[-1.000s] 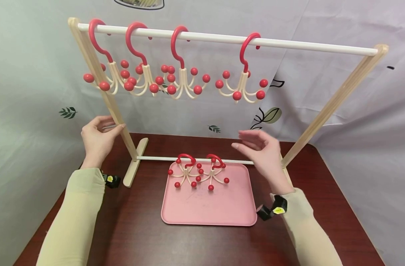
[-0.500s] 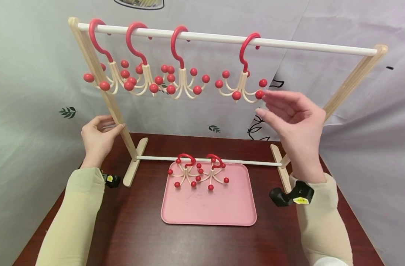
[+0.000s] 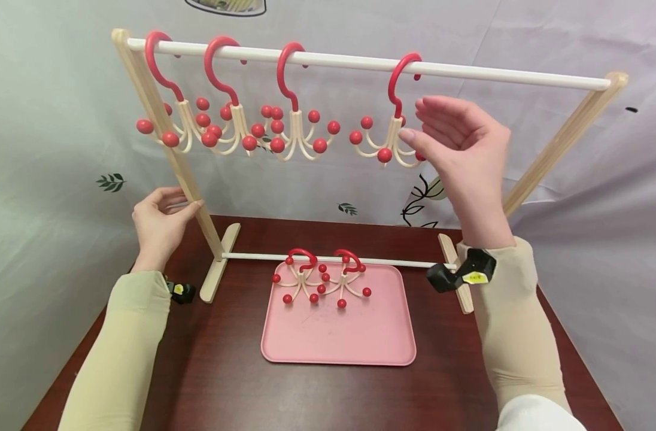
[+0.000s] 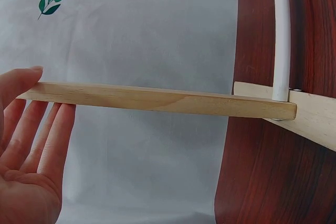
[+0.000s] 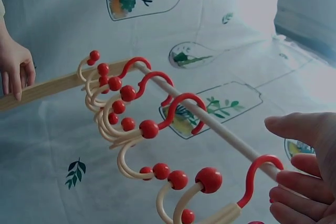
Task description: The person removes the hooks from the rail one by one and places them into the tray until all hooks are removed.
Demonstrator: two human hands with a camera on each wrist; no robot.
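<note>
My left hand (image 3: 161,224) holds the left wooden post (image 4: 157,99) of the rack, thumb on one side and fingertips on the other. Four-way wording aside, several claw hangers with red hooks and red ball tips hang from the white top rail (image 3: 484,73). The rightmost claw hanger (image 3: 394,134) hangs apart from the others. Beside it, my right hand (image 3: 465,143) is raised with thumb and fingers spread, holding nothing. Its thumb overlaps the hanger's stem in the head view; contact cannot be told. In the right wrist view the right hand (image 5: 307,182) is close to that hanger's red hook (image 5: 257,174).
Two more claw hangers, one on the left (image 3: 301,278) and one on the right (image 3: 344,281), lie on a pink tray (image 3: 339,347) on the dark red table (image 3: 215,371). A white lower bar (image 3: 252,257) crosses behind the tray. The right post (image 3: 565,143) slants up at right.
My right hand has risen from above the tray's right side, first up and rightward, then up and leftward to the rightmost hanger. The left hand stays on the post.
</note>
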